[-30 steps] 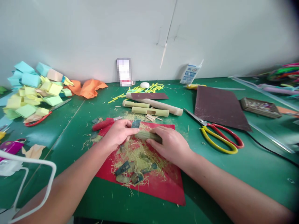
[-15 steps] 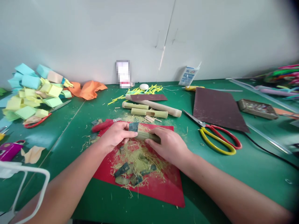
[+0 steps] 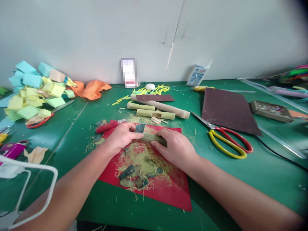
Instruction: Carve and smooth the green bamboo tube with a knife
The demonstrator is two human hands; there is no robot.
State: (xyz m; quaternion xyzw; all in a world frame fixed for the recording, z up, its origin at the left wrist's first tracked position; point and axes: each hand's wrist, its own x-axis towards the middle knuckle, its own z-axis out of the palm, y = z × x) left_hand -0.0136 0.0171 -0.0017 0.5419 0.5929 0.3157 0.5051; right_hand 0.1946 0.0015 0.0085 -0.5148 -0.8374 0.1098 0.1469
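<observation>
My left hand [image 3: 122, 136] pinches a small dark sandpaper piece [image 3: 140, 128] against the left end of a pale green bamboo piece [image 3: 152, 137]. Around that piece's right end, the fingers of my right hand [image 3: 174, 144] are wrapped. Both hands are over a red sheet [image 3: 175, 195] strewn with pale dust, fibres and several dark scraps [image 3: 126, 172]. A red-handled knife [image 3: 107, 126] lies just behind my left hand. Behind the sheet rest a notched bamboo piece [image 3: 166, 115] and a longer stick [image 3: 176, 110].
Large scissors [image 3: 228, 142] with red and yellow handles lie at right, beside a dark brown sheet [image 3: 226, 109] and a small box [image 3: 271, 110]. Folded papers [image 3: 31, 96] are heaped at left. A white frame [image 3: 51, 189] stands at the near left. A phone [image 3: 128, 73] leans against the wall.
The view has shifted slightly, so the scene sits a little further right and higher. Both hands keep their hold, with the sandpaper and bamboo tilted slightly differently.
</observation>
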